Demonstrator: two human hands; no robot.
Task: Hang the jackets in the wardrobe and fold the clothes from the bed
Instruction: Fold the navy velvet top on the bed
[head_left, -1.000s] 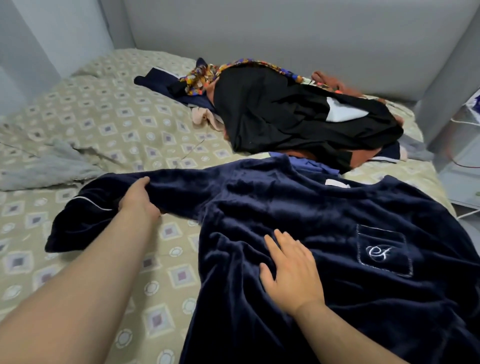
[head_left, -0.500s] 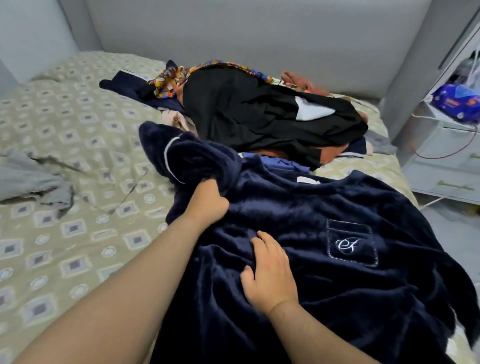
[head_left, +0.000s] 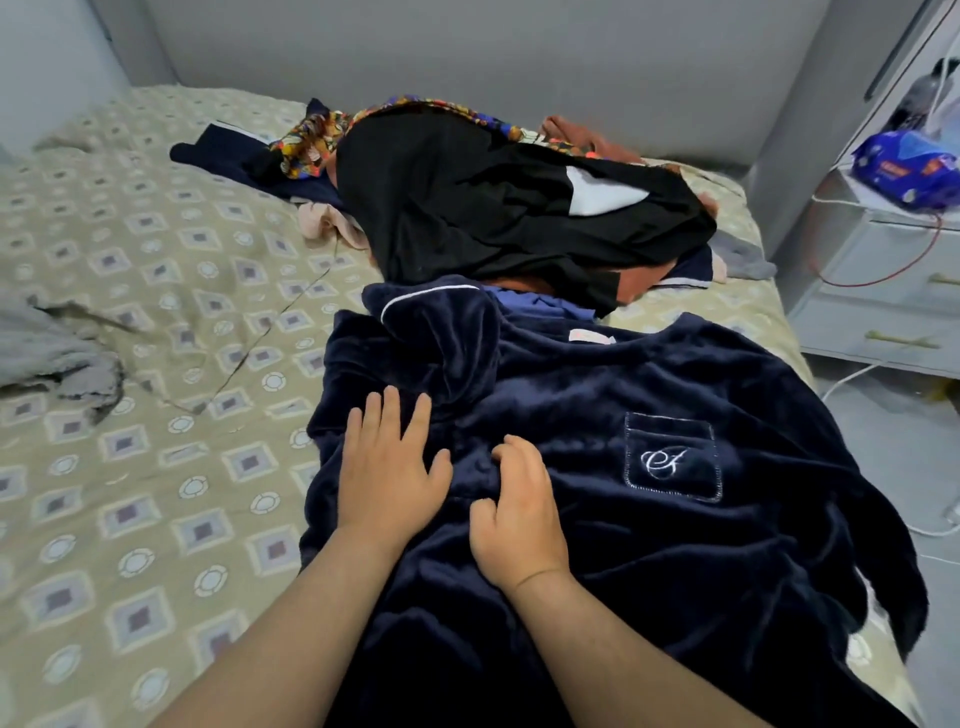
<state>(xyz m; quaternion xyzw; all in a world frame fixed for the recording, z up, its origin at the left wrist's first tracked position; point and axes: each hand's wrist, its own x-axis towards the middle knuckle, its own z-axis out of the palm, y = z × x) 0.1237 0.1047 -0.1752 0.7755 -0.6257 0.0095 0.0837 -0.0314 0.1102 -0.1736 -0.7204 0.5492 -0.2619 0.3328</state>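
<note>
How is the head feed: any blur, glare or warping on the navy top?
Head view: light soft and even, no glare; wide-angle warping bends the nightstand and bed edge; navy top sharp enough that its pocket stitching reads; black garment shows little fold detail.

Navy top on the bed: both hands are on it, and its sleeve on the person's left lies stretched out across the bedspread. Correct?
No. The head view shows that sleeve folded in over the navy top. The left hand and right hand are on it, on the bed.
</note>
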